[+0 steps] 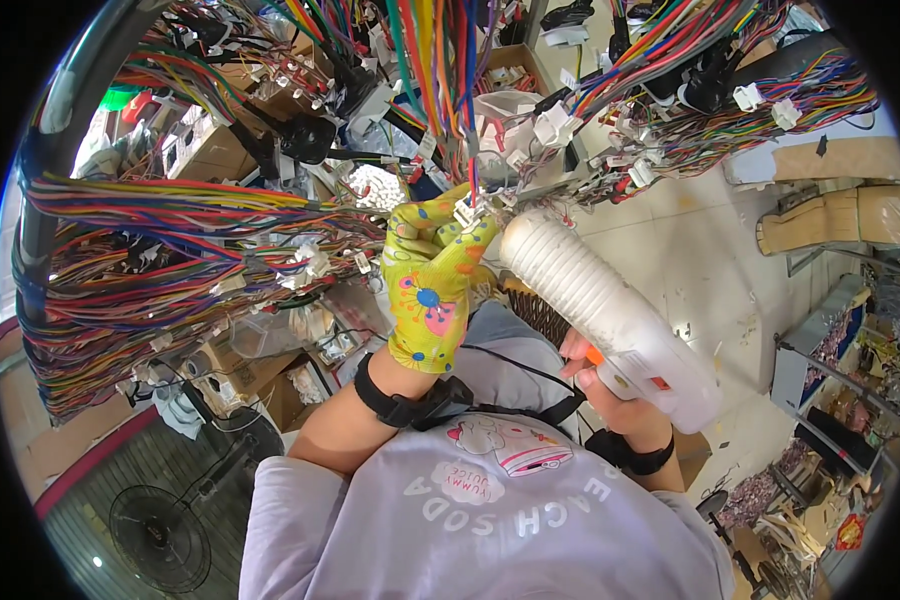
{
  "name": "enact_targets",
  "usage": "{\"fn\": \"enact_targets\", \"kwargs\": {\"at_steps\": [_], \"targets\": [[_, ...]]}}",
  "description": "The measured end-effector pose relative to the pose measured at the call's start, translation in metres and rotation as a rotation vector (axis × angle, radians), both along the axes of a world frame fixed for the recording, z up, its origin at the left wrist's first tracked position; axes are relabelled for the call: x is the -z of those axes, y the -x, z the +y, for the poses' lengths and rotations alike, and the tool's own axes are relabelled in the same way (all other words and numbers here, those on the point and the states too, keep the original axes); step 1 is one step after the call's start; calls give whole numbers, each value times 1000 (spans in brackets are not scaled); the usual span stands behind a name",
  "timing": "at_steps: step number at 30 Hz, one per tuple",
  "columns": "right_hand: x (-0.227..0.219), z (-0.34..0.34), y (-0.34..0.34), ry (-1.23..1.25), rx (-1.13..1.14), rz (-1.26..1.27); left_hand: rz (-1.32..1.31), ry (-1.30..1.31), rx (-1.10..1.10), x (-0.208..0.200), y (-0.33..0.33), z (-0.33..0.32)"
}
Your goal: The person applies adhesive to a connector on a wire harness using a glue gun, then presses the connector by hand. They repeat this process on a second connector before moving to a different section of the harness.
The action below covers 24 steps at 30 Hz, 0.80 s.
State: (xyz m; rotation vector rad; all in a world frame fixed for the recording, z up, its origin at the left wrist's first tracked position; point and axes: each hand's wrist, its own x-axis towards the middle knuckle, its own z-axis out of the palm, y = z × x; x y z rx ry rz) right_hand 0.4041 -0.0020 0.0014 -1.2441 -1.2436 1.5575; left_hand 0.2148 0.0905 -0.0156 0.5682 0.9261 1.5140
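Note:
My left hand point(432, 280), in a yellow patterned glove, is closed around a white plug connector point(465, 212) near the middle of the view. Several coloured wires point(440, 75) come down from above to that connector. Bare fingers of my right hand point(605, 385) are closed on the handle side of a white hand-held power tool point(610, 295) with a ribbed barrel and an orange button, resembling a heat gun. Its scuffed round end is close to the connector, right of my left hand; I cannot tell whether they touch. The tool hides part of my right hand.
Thick bundles of coloured wires point(200, 215) hang at the left, and more bundles point(770, 120) spread at the upper right. A dark frame pole point(55, 130) curves at the far left. A fan point(160, 535) stands lower left. Metal shelving point(820, 340) is at the right.

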Motion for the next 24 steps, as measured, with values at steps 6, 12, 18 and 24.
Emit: {"fn": "enact_targets", "kwargs": {"at_steps": [6,12,18,24], "targets": [[2,-2,0,-6,17,33,46,-12,-1,2,1,-1],[-1,-1,-1,0,-8,4,41,0,-2,0,1,-1],[-4,1,2,3,1,-7,15,30,18,0,4,-1],[9,-7,-6,-169,-139,-326,-27,18,-8,4,3,0]]}}
